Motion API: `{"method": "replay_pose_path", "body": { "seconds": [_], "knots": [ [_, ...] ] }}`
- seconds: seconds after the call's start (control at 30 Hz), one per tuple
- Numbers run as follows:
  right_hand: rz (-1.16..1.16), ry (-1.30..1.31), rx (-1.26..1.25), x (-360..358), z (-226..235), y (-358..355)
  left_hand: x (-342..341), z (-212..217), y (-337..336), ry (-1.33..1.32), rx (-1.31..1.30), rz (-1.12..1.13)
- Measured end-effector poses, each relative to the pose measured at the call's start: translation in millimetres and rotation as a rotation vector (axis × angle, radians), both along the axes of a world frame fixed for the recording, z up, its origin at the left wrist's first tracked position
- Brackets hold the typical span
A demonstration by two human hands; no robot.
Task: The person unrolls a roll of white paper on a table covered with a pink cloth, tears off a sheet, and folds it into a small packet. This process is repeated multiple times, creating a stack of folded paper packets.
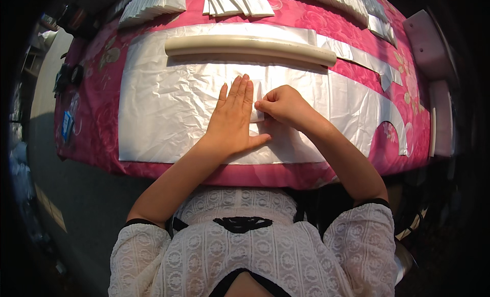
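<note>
My left hand (230, 118) lies flat with its fingers stretched out, pressing on the left part of a small white folded piece (257, 114). At that piece's right edge my right hand (287, 105) is closed, thumb and fingertips pinched at the border. Whether the piece is paper or thin film I cannot make out, and much of it is hidden under the left hand. Beneath both hands spreads a large, wrinkled, shiny white sheet (158, 108). Beyond the fingertips a long cream-coloured tube (245, 45) rests across the sheet.
The table has a pink flowered cloth (97, 128). Stacks of flat white packets stand along the far edge, among them a left stack (153, 8) and a middle group (237, 3). White strips (365, 59) trail off to the right. A small blue packet (67, 125) lies at the left edge.
</note>
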State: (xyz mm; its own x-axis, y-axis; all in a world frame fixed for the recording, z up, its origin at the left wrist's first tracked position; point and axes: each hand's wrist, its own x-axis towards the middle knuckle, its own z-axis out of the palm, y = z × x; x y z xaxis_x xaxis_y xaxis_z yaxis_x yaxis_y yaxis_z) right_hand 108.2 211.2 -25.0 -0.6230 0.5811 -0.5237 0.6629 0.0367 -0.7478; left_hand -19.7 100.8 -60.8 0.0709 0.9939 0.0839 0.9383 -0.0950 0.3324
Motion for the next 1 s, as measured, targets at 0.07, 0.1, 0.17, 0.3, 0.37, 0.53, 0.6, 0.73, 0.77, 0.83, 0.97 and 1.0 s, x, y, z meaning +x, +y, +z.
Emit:
{"method": "replay_pose_path", "body": {
  "seconds": [0.07,0.1,0.17,0.3,0.37,0.53,0.6,0.73,0.77,0.83,0.97,1.0],
  "knots": [
    [0.053,-0.008,0.067,1,7,-3,-1,4,2,-0.003,-0.039,-0.003],
    [0.103,-0.084,0.252,3,12,-8,0,4,1,-0.001,-0.039,-0.003],
    [0.206,-0.234,0.631,5,25,-21,1,4,-1,0.006,-0.032,0.003],
    [0.328,-0.018,1.075,15,26,-28,-6,5,-15,-0.063,0.122,0.03],
    [0.425,0.16,1.202,-1,20,-25,-11,11,-37,-0.282,0.259,0.082],
    [0.497,0.24,1.048,-37,-35,-30,-32,29,-132,-1.342,-0.562,0.324],
    [0.522,0.254,0.971,-45,-27,-65,-35,25,-161,-1.463,-0.719,0.529],
    [0.571,0.484,0.575,-53,-26,-153,-27,12,-192,-1.61,-0.625,0.804],
    [0.63,0.524,0.535,-51,-27,-171,-26,1,-201,-1.624,-0.544,0.838],
    [0.691,0.605,0.488,-50,-31,-189,-26,6,-196,-1.386,-0.343,0.772],
    [0.777,0.569,0.878,-48,-23,-145,-42,48,-176,-0.62,-0.515,0.521],
    [0.801,0.557,0.824,-43,-18,-129,-40,59,-170,-0.762,-0.472,0.571]
  ]
}}
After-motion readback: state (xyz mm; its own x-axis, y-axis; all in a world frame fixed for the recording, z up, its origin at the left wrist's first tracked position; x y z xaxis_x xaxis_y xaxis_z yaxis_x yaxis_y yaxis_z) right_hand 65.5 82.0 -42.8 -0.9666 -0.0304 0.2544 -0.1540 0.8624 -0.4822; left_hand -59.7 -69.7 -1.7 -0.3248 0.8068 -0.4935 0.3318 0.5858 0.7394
